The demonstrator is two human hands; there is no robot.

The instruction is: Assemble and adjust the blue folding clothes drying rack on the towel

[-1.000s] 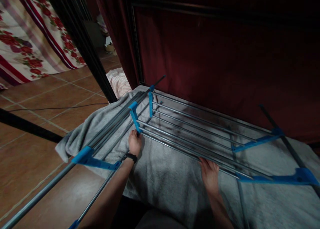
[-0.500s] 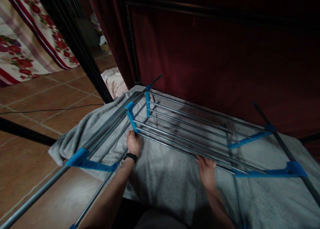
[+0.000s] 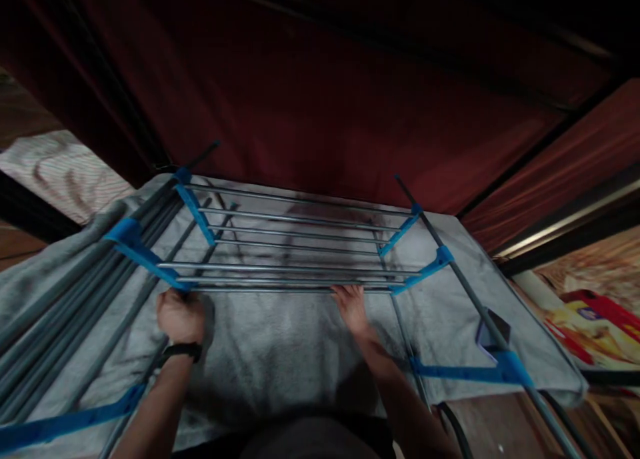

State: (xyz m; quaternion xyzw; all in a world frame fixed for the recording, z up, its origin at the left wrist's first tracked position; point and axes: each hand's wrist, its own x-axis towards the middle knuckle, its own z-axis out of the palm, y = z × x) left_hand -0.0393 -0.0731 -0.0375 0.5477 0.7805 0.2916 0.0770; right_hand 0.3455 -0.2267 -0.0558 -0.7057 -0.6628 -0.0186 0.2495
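Note:
A metal drying rack (image 3: 295, 245) with grey rods and blue plastic joints lies over a grey towel (image 3: 280, 352) spread beneath it. My left hand (image 3: 180, 315), with a black band at the wrist, is closed around the near rod by the blue joint at the rack's left corner. My right hand (image 3: 353, 305) rests on the same near rod further right, fingers curled over it. The fingertips of both hands are hidden under the rods.
A dark red curtain (image 3: 320, 112) hangs right behind the rack. The rack's folded left wing (image 3: 65, 292) and right wing (image 3: 480, 332) stretch out to the sides. Striped cloth (image 3: 60, 172) lies at the left, a colourful printed sheet (image 3: 590, 319) at the right.
The view has swung to the right, so the rack now sits centred and the tiled floor and flowered cloth are out of sight. Both hands stay on the near rod.

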